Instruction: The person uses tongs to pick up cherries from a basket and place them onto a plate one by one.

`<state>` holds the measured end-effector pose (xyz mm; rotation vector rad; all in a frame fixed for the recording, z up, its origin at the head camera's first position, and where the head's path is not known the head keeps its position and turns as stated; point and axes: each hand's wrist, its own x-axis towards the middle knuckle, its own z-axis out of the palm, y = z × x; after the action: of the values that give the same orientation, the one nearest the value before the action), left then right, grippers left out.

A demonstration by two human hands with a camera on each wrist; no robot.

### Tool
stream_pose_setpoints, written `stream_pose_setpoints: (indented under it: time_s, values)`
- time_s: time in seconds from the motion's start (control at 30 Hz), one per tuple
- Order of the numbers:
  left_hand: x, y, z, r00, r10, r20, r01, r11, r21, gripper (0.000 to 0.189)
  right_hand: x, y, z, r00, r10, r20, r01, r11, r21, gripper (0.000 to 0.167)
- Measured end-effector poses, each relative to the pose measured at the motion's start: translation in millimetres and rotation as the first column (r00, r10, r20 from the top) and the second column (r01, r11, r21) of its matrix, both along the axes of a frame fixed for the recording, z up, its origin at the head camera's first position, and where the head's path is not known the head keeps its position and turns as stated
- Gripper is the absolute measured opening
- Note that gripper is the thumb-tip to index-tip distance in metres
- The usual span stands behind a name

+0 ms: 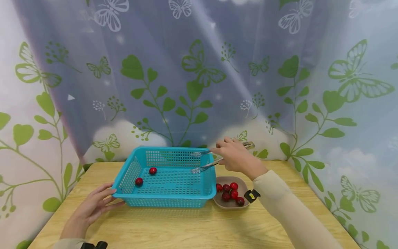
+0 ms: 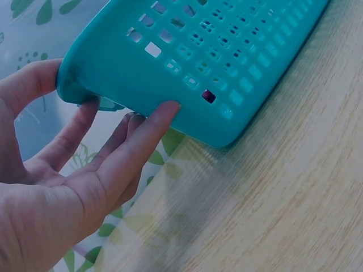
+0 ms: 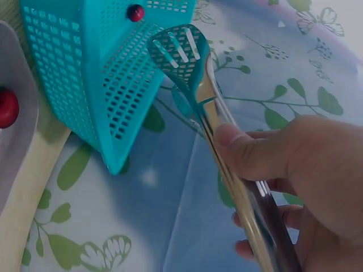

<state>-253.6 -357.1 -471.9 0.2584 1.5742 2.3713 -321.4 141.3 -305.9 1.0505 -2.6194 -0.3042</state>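
Note:
My left hand [image 1: 93,204] grips the front left corner of a turquoise plastic basket [image 1: 164,196]. Thumb and finger pinch its rim in the left wrist view, while another fingertip touches the perforated side. Two cherries, a front one [image 1: 139,181] and a back one [image 1: 152,171], lie in the basket's left part. Over its right side, my right hand [image 1: 237,157] holds metal tongs [image 3: 218,164] with slotted heads. The tong heads stand apart, with nothing seen between them. Just right of the basket is a beige dish [image 1: 228,206] with several cherries [image 1: 226,196].
All of this stands on a light wooden table [image 1: 164,228]. Behind it hangs a curtain [image 1: 168,90] printed with leaves and butterflies, close to the basket's back wall. My right forearm passes to the right of the dish.

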Motion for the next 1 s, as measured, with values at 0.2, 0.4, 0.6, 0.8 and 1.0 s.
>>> stream_pose_setpoints:
  time_s: [0.2, 0.4, 0.6, 0.8, 1.0]
  values:
    - [-1.2, 0.8, -0.5, 1.000, -0.009, -0.011, 0.009, 1.000, -0.011, 0.037, -14.8, -17, -5.1, 0.999, 0.034, 0.041, -0.034, 0.999, -0.003, 0.049]
    - [-2.4, 0.0, -3.7, 1.000, -0.020, -0.020, 0.019, 1.000, -0.015, 0.038, -34.7, -35, -16.5, 0.998, 0.026, 0.061, -0.028, 0.999, 0.027, 0.048]
    - [-4.8, -1.0, -4.0, 1.000, -0.014, -0.026, 0.014, 1.000, -0.005, 0.038, -46.6, -56, -20.9, 0.999, 0.028, 0.043, -0.032, 0.995, 0.095, 0.045]
    - [-4.7, -0.7, -3.6, 1.000, -0.004, -0.013, 0.003, 1.000, -0.010, 0.037, -53.3, -81, -28.5, 0.999, 0.035, 0.040, -0.040, 0.991, 0.130, 0.044]
    - [-5.0, -1.3, -3.4, 1.000, -0.018, -0.024, 0.018, 1.000, -0.014, 0.037, -60.6, -103, -39.4, 1.000, 0.024, 0.019, -0.026, 0.987, 0.160, 0.042]
